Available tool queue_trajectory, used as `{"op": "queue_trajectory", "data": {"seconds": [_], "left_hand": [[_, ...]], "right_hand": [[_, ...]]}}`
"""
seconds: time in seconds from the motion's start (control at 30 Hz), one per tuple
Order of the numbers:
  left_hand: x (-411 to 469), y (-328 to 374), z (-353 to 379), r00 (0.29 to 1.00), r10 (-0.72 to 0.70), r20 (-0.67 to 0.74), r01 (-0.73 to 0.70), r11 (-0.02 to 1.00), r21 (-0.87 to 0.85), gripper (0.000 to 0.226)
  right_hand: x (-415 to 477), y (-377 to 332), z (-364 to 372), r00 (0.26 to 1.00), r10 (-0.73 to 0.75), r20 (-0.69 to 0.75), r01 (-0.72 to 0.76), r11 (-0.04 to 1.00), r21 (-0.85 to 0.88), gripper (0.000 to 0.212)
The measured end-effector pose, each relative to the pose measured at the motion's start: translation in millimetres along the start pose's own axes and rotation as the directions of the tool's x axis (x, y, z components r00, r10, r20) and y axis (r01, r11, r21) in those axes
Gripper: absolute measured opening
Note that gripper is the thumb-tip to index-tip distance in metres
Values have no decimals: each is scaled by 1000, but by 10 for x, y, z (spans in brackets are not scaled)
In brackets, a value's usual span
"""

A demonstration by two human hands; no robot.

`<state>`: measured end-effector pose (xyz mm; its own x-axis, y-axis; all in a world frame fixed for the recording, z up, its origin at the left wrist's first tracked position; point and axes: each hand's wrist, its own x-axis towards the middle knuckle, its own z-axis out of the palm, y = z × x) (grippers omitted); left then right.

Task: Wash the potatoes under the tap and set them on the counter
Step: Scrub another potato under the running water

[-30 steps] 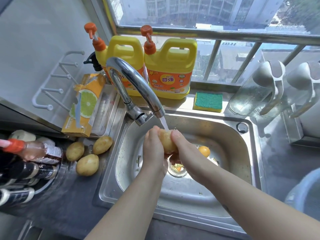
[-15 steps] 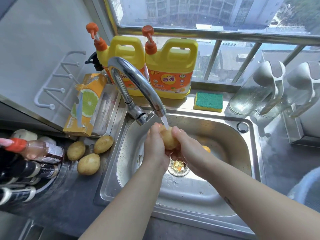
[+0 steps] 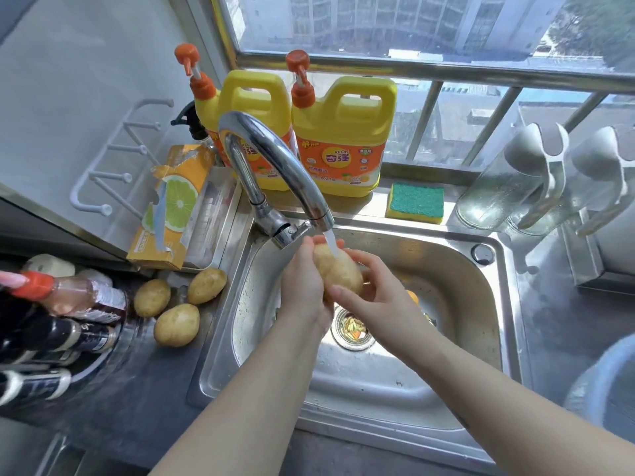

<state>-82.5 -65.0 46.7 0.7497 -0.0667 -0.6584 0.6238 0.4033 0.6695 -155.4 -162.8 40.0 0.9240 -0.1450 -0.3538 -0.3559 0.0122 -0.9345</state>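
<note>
A yellow-brown potato (image 3: 338,269) is held over the steel sink (image 3: 378,379), right under the chrome tap (image 3: 275,159), whose water stream (image 3: 331,242) runs onto it. My left hand (image 3: 304,286) wraps its left side and my right hand (image 3: 374,297) cups its right side. Three more potatoes lie on the dark counter left of the sink: one (image 3: 152,297), a second (image 3: 207,285) and a third (image 3: 176,325). An orange object (image 3: 412,297) in the basin peeks out behind my right hand.
Two yellow detergent jugs (image 3: 343,142) and a green-yellow sponge (image 3: 415,203) sit behind the sink. A lemon-print box (image 3: 168,207) lies at the left, bottles (image 3: 58,324) crowd the far left, glass jars (image 3: 515,187) stand right. The drain strainer (image 3: 352,329) holds scraps.
Both hands have lifted the potato slightly, closer to the spout, and turned it; the right hand's fingers now spread wider around it.
</note>
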Motion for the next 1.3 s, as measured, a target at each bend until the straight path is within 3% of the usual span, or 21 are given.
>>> {"op": "queue_trajectory", "data": {"seconds": [0.13,0.23,0.33,0.4,0.47,0.6,0.83,0.93,1.07,1.17,1.23,1.3], "left_hand": [[-26,43,-28,986,-90,140,95,995,-23,43],[-97,98,-132,978,-37,207,23,997,70,24],[-194,147,-287,966,34,258,-81,981,176,26],[-232,168,-417,949,53,311,-128,966,225,30],[-256,199,-525,936,78,343,-168,955,243,41],[-249,257,-591,950,158,271,-236,929,284,51],[-192,217,-349,975,68,212,-155,890,428,45],[-193,137,-276,975,-11,222,-98,875,474,32],[-253,148,-356,971,-84,223,-51,841,538,29],[-270,155,-577,937,-98,337,-175,702,691,52],[-291,77,-713,922,-58,383,-296,530,794,73],[-302,-38,-791,924,12,382,-360,361,860,75]], "right_hand": [[-68,9,-130,1000,18,-18,-16,995,99,56],[-5,-16,-170,995,86,-49,-73,971,229,58],[77,-119,-149,985,174,-3,-163,928,335,39],[114,-200,-74,969,241,45,-243,919,311,33],[157,-250,12,943,324,73,-332,918,218,42],[216,-286,134,903,417,100,-428,892,144,55],[182,-232,-44,913,408,-18,-399,901,172,45],[156,-181,-127,939,343,-31,-322,905,278,35],[129,-77,-134,972,237,-7,-229,948,221,33],[111,24,-100,963,270,-28,-263,953,149,56],[91,118,-48,953,301,-27,-298,951,89,60],[79,224,23,942,335,-19,-335,942,39,56]]}}
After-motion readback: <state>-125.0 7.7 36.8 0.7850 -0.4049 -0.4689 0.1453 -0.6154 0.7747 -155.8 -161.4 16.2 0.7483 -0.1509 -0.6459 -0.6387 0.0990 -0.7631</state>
